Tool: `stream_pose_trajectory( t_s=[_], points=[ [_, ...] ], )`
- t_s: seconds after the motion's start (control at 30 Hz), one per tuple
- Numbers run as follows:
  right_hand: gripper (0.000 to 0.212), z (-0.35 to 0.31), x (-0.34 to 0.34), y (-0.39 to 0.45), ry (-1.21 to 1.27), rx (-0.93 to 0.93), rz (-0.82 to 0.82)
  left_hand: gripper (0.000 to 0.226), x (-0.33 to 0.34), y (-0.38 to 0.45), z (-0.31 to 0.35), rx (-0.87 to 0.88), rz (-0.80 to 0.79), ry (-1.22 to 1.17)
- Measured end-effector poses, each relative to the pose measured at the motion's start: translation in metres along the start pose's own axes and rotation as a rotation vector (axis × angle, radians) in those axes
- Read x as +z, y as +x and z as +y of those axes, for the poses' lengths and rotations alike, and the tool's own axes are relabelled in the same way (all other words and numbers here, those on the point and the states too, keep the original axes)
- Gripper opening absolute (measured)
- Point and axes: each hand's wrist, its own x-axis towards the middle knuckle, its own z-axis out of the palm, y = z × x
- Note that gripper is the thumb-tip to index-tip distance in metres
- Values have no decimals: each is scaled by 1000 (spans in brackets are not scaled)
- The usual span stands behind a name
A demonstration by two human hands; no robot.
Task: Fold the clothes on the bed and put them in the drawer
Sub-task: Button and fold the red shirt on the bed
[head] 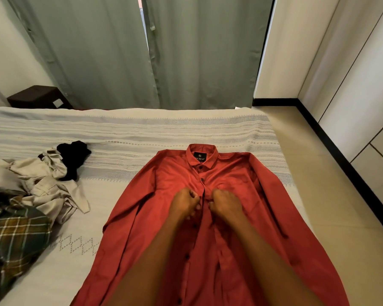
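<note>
1. Unfolded pile, far left of bed point(142, 129): plaid green/brown garment point(13, 235) nearest, crumpled beige shirt point(44, 184) on top of and beside it, black garment point(73, 157) at the far edge, touching the beige one. All limp, tangled and prob. light; best lifted one at a time by collar or shoulders and shaken out before laying flat.
2. Left hand point(185, 203): fingers curled in, pinching the placket edge of the red button-up shirt point(241, 217) at mid-chest, just left of the button line.
3. Red shirt: lies face up, centre-right on the bed, collar point(200, 156) at the far side w/ a dark label showing, hem toward the camera. Sleeves spread out both sides; right sleeve point(272, 195) runs along the bed edge. Dark buttons down the front; top two look fastened, can't tell for the lower ones. Fabric thin, smooth, slight sheen, so likely slippery and quick to crease. It's soft w/ no stiffness except collar and placket. Those are the firm spots to grip; for folding, take the shoulder seams and hem corners.
4. Right hand point(224, 204): fingers curled, pinching the opposite placket edge, close beside the left hand. Looks like buttoning at mid-chest.
5. Drawer: not in view.
</note>
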Motion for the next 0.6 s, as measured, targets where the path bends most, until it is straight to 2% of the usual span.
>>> stream_pose_trajectory(
  t_s=[0.13, 0.27, 0.43, 0.6],
  points=[
    [17, 9, -11, 6, 355, 80, -107, 21, -3, -2, -3, 17, -31, 27],
    [28, 20, -12, 11, 564, 139, -132, 19, -4, -3, -3, 7, -36, -30],
    [20, 11, -20, -4, 468, 193, 36, 21, -1, -6, 3, -73, -83, -247],
    [11, -13, -10, -12, 433, 187, 176, 15, 2, -7, 2, -79, -111, -334]
  ],
)
